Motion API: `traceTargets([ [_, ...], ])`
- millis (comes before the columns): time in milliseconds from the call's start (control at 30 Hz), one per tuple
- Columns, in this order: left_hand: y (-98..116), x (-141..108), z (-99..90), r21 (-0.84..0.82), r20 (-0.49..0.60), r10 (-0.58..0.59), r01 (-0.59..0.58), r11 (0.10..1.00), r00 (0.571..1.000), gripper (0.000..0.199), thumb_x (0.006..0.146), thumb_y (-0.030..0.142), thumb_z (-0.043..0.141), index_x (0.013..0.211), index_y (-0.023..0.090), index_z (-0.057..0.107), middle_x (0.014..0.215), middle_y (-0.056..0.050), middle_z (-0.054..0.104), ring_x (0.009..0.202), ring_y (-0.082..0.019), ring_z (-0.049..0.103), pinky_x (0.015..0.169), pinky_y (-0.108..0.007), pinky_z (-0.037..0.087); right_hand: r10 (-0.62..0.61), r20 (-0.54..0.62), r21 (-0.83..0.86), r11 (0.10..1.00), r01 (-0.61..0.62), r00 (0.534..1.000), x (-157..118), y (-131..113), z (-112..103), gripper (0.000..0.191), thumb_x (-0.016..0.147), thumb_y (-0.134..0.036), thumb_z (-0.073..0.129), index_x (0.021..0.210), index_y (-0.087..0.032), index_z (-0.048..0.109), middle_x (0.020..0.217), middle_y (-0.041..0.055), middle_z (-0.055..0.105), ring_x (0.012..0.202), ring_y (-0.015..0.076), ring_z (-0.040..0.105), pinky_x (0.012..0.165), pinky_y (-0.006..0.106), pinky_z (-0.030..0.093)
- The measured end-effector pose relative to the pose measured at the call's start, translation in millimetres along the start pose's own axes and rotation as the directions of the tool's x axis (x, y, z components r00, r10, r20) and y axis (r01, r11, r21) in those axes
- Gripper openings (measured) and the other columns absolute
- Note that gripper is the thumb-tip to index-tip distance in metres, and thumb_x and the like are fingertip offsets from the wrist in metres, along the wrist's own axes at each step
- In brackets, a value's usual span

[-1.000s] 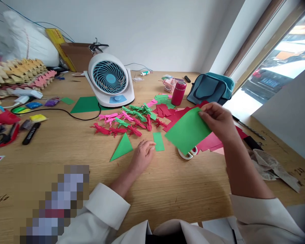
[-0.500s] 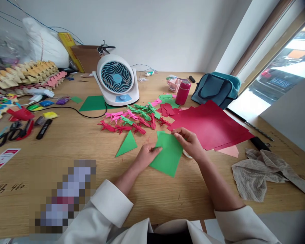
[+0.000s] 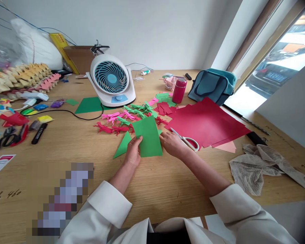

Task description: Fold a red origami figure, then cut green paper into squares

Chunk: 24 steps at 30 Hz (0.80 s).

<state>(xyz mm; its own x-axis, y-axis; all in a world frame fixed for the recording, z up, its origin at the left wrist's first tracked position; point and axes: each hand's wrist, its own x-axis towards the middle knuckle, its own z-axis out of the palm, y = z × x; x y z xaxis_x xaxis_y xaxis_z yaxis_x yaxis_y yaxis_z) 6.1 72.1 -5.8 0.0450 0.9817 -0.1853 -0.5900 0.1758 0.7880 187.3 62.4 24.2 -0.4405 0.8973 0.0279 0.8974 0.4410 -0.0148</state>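
Observation:
My left hand (image 3: 133, 151) pinches a rectangular sheet of green paper (image 3: 150, 138) by its left edge, thumb on the front, holding it raised and tilted above the table. Close to the sheet's right edge is my right hand (image 3: 173, 144), its fingers curled downward. A bit of green paper (image 3: 160, 132) shows by those fingertips; whether they grip it is hidden. Scissors (image 3: 190, 142) with white handles lie just right of that hand, partly on red paper sheets (image 3: 205, 122). A green paper triangle (image 3: 122, 145) rests left of the held sheet, partly behind my left hand.
Behind the sheet lie several twisted paper pieces (image 3: 117, 117) in pink, green and red. A white fan (image 3: 131, 88), a red flask (image 3: 179, 90) and a blue bag (image 3: 210, 86) stand farther back. A crumpled cloth (image 3: 246, 169) lies right, black-handled scissors (image 3: 8, 139) left.
My left hand has lifted the green sheet and tilted it up, farther left. My right hand has let go of its top corner and lowered beside it. The scissors have come into view.

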Motion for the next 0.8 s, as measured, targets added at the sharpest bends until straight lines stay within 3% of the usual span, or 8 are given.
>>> traceTargets([
  [133, 0.4, 1.4, -1.2, -0.007, 0.006, 0.008, -0.007, 1.0, 1.0, 0.04, 0.055, 0.035, 0.088, 0.087, 0.017, 0.073, 0.089, -0.004, 0.078, 0.099, -0.025, 0.07, 0.093, -0.038, 0.053, 0.035, -0.081, 0.015, 0.999, -0.034, 0.996, 3.1, 1.0, 7.3, 0.023, 0.09, -0.009, 0.044, 0.098, -0.016, 0.064, 0.099, 0.0136, 0.067, 0.09, 0.0257, 0.062, 0.075, 0.033, 0.042],
  [267, 0.3, 2.1, -3.2, -0.034, -0.011, -0.012, 0.012, 0.999, 1.0, 0.041, 0.054, 0.034, 0.088, 0.088, 0.017, 0.073, 0.089, -0.003, 0.078, 0.099, -0.024, 0.071, 0.093, -0.036, 0.053, 0.15, -0.222, 0.114, 0.985, -0.127, 0.963, -1.4, 18.5, 13.7, 0.027, 0.091, -0.013, 0.04, 0.105, -0.021, 0.062, 0.099, 0.0091, 0.069, 0.084, 0.0221, 0.063, 0.068, 0.029, 0.043],
  [333, 0.0, 2.6, -4.1, -0.034, -0.026, -0.014, 0.014, 0.999, 1.0, 0.041, 0.054, 0.034, 0.088, 0.089, 0.017, 0.072, 0.091, -0.003, 0.078, 0.1, -0.023, 0.07, 0.094, -0.035, 0.053, 0.284, -0.37, 0.321, 0.933, -0.165, 0.884, 2.4, 39.0, 10.9, 0.024, 0.087, -0.015, 0.045, 0.1, -0.023, 0.064, 0.09, 0.0061, 0.07, 0.079, 0.0208, 0.063, 0.067, 0.028, 0.045],
  [400, -0.1, 3.2, -4.7, -0.029, -0.023, -0.018, 0.017, 0.999, 1.0, 0.041, 0.055, 0.035, 0.088, 0.089, 0.017, 0.072, 0.092, -0.004, 0.078, 0.102, -0.023, 0.07, 0.094, -0.035, 0.053, 0.398, -0.438, 0.461, 0.869, -0.179, 0.806, 13.2, 65.5, 4.4, 0.02, 0.083, -0.018, 0.05, 0.094, -0.022, 0.066, 0.084, 0.0047, 0.071, 0.073, 0.0195, 0.063, 0.068, 0.028, 0.048],
  [467, -0.1, 3.7, -5.0, -0.024, -0.017, -0.027, 0.027, 0.999, 0.999, 0.042, 0.056, 0.036, 0.087, 0.09, 0.017, 0.072, 0.092, -0.005, 0.078, 0.101, -0.025, 0.07, 0.092, -0.036, 0.054, 0.458, -0.483, 0.495, 0.846, -0.199, 0.746, 30.4, 93.3, -3.2, 0.021, 0.081, -0.019, 0.051, 0.093, -0.02, 0.068, 0.088, 0.0061, 0.072, 0.076, 0.02, 0.064, 0.071, 0.029, 0.05],
  [533, -0.1, 3.9, -5.5, -0.018, -0.023, -0.041, 0.04, 0.999, 0.999, 0.041, 0.056, 0.036, 0.087, 0.089, 0.017, 0.073, 0.09, -0.004, 0.078, 0.097, -0.024, 0.071, 0.088, -0.036, 0.055, 0.472, -0.51, 0.487, 0.848, -0.211, 0.719, 51.2, 117.4, -8.7, 0.026, 0.082, -0.018, 0.049, 0.098, -0.017, 0.069, 0.097, 0.0105, 0.072, 0.086, 0.0227, 0.065, 0.079, 0.032, 0.051],
  [667, -0.8, 3.9, -7.8, -0.003, -0.002, -0.067, 0.067, 0.998, 0.998, 0.04, 0.059, 0.037, 0.086, 0.092, 0.018, 0.073, 0.09, -0.004, 0.078, 0.093, -0.023, 0.072, 0.086, -0.035, 0.055, 0.447, -0.518, 0.469, 0.862, -0.195, 0.73, 88.9, 146.5, -3.9, 0.037, 0.083, -0.015, 0.043, 0.112, -0.013, 0.067, 0.114, 0.0163, 0.067, 0.102, 0.0254, 0.064, 0.092, 0.036, 0.049],
  [800, -1.4, 3.9, -9.3, 0.037, 0.007, -0.091, 0.091, 0.995, 0.996, 0.038, 0.06, 0.039, 0.085, 0.089, 0.017, 0.073, 0.087, -0.006, 0.078, 0.09, -0.025, 0.072, 0.085, -0.038, 0.055, 0.361, -0.424, 0.457, 0.877, -0.147, 0.831, 102.3, 156.6, 15.8, 0.04, 0.075, -0.012, 0.051, 0.112, -0.015, 0.068, 0.115, 0.0139, 0.069, 0.105, 0.027, 0.064, 0.094, 0.039, 0.05],
])
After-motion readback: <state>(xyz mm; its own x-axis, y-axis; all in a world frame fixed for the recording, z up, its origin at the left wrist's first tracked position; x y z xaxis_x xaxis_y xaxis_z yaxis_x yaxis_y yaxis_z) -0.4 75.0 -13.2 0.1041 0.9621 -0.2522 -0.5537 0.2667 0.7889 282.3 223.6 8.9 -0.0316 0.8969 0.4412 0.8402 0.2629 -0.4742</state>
